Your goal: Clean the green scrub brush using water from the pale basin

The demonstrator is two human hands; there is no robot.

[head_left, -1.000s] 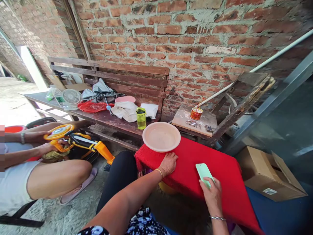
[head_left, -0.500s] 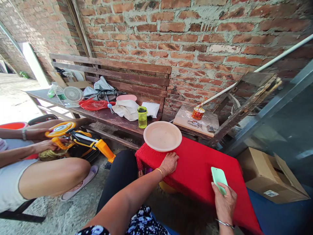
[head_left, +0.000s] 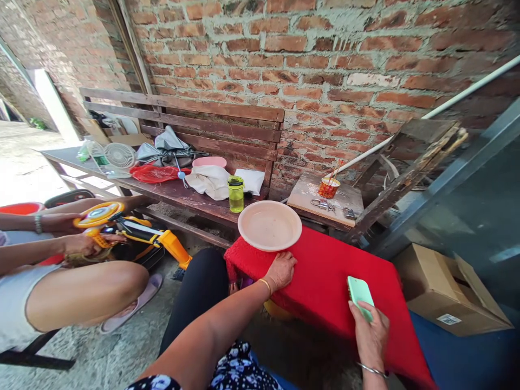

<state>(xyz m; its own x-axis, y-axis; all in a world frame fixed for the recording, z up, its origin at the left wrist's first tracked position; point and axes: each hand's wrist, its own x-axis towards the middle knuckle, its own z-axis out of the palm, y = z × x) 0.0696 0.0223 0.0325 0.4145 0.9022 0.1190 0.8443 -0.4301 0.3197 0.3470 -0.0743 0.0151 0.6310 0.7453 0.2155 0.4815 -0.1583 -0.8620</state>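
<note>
The mint-green object [head_left: 359, 290] is now held farther right over the red cloth [head_left: 320, 276] than a second ago, clamped in the right hand's [head_left: 371, 331] fingers; repositioning, not release, is suggested. Whether the left hand's [head_left: 281, 271] fingers are closed, beside the basin [head_left: 270, 227], cannot be told.

Bare strip of red cloth [head_left: 320, 281] btwn L hand [head_left: 281, 271] & R hand [head_left: 374, 327] w/ mint-green phone [head_left: 361, 291] gives a way thru, running back past the basin's [head_left: 270, 227] R side to the far edge. Basin blocks the far-L corner, w/ bottle [head_left: 235, 195] just behind it; cup [head_left: 329, 188] & padlocks [head_left: 323, 205] stand beyond the far edge. Cardboard box [head_left: 450, 292] bounds the R side, dark-trousered leg [head_left: 199, 287] & orange-yellow tool [head_left: 174, 249] crowd the L.
</note>
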